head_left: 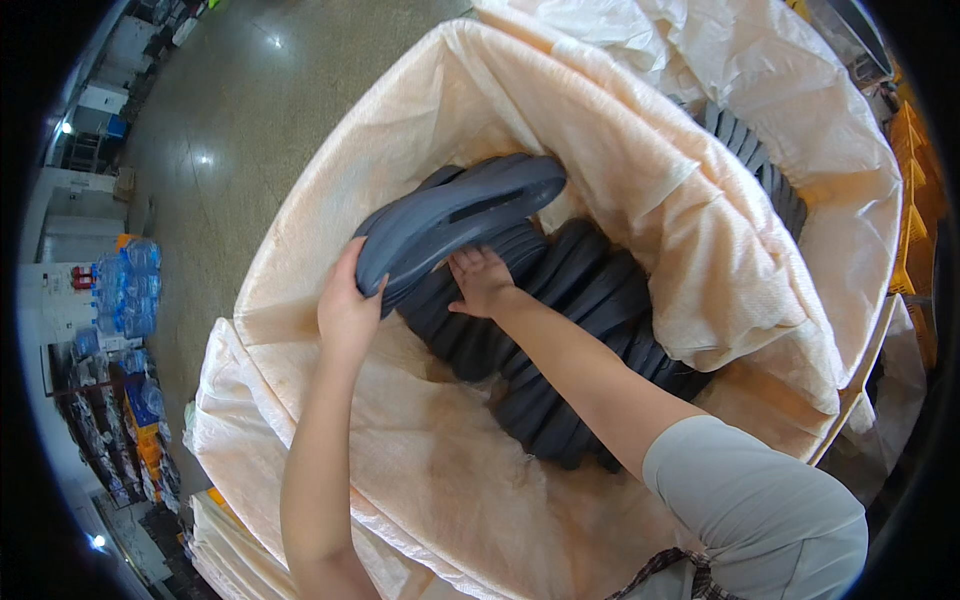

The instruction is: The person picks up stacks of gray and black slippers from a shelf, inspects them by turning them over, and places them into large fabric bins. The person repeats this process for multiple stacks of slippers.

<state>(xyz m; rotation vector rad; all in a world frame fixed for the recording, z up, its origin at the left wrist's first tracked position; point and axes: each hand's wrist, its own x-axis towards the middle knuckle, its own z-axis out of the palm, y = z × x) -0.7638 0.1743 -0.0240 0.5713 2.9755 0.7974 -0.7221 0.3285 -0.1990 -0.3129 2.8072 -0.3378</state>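
Note:
Inside a large cream woven sack [300, 230] lies a pile of dark rubber loops [590, 290], packed side by side; they look like inner tubes. My left hand [348, 305] is closed on the near end of a flattened dark grey rubber loop [465, 195] at the pile's far left, thumb on top. That loop is tilted and has a long slot through its middle. Beneath it, my right hand [482, 282] has its fingers stretched out against the loops, palm down. Its fingertips are partly hidden.
Another cream sack [850, 200] with more dark loops [755, 160] stands at the right. Beyond it are yellow crates [910, 200]. Large blue water bottles [128, 285] stand across the concrete floor [260, 110] at the left. Folds of sack liner [735, 270] hang over the pile's right side.

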